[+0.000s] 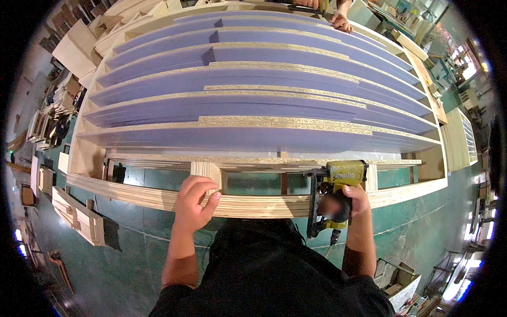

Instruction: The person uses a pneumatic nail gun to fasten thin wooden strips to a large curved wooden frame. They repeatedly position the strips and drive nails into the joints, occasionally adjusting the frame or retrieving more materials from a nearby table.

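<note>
A large wooden frame lies before me, its layered plywood front rail [253, 206] running across near my body. My left hand [195, 203] grips this rail, fingers curled over the top and thumb toward the near side, beside a short wooden cross block [207, 171]. In my right hand [356, 199] is a yellow and black pneumatic nail gun [346, 173], held upright at the rail with its black magazine [312, 205] on the left. The nail gun hides part of the rail. Another short cross block [372, 177] stands just right of it.
Long particleboard strips and bluish-purple panels [237, 138] fill the frame in rows. At the far edge a co-worker's hand [340, 22] touches the frame, near another tool. Wooden pieces [78, 216] lie on the green floor at left; a panel stack [459, 140] stands right.
</note>
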